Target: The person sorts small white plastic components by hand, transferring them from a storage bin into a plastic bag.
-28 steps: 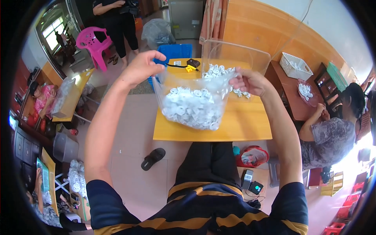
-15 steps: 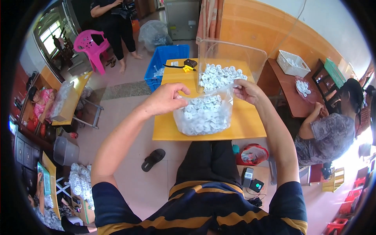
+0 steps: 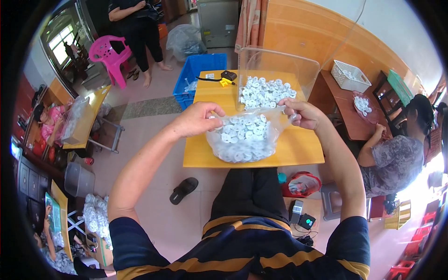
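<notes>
A clear plastic bag [image 3: 240, 151] filled with small white round plastic pieces rests near the front edge of the yellow table [image 3: 298, 144]. At the bag's upper left rim, my left hand [image 3: 200, 116] pinches the plastic between thumb and fingers. My right hand [image 3: 302, 113] grips the opposite corner and draws it out to the right. Through the open mouth the white pieces [image 3: 245, 128] show. Just beyond the bag, a clear plastic bin [image 3: 308, 70] lies with its opening toward me, and a heap of similar white pieces [image 3: 266, 92] is in it.
A black strap and a yellow clip [image 3: 226, 82] lie at the table's far left. Beside it on the floor stands a blue crate [image 3: 205, 60]. Other people sit at tables on both sides; one person stands near a pink chair [image 3: 109, 53]. A black sandal [image 3: 183, 190] lies below.
My right hand has moved right and slightly nearer, stretching the bag's corner outward. The bag's rim has dropped lower. My left hand has barely shifted.
</notes>
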`<state>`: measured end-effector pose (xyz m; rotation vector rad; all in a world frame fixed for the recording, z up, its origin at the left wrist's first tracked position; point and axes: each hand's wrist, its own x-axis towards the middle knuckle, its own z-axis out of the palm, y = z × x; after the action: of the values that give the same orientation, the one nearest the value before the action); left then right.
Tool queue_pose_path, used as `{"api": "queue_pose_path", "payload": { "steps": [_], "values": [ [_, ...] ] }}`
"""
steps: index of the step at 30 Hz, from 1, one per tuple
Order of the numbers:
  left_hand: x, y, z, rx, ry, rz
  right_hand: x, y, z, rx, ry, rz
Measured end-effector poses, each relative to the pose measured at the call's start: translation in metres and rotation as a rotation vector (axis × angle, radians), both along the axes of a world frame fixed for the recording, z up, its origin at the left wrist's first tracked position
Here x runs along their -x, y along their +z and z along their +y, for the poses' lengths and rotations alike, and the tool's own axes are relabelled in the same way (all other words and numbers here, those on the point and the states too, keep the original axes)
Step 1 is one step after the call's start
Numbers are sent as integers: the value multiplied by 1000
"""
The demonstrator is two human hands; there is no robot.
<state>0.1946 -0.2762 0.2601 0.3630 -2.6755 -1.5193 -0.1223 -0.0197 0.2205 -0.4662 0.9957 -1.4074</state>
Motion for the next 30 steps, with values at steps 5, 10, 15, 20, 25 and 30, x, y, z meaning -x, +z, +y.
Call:
{"api": "queue_pose_path", "payload": {
  "steps": [5,10,15,20,25,30],
  "values": [
    [-6,0,0,45,12,-19,5,8,11,-208,94,856],
    [0,6,6,67,-26,11,-7,-9,3,-435,87,1992],
    [1,9,4,122,11,18,-22,1,-8,-786,161,2172],
    [-7,9,-6,124,63,-5,19,20,13,-570,469,857],
    [-4,37,4,147,53,8,11,-5,5,-63,182,190],
    [-4,56,16,188,45,91,-32,13,-25,145,-69,-20]
  ]
}}
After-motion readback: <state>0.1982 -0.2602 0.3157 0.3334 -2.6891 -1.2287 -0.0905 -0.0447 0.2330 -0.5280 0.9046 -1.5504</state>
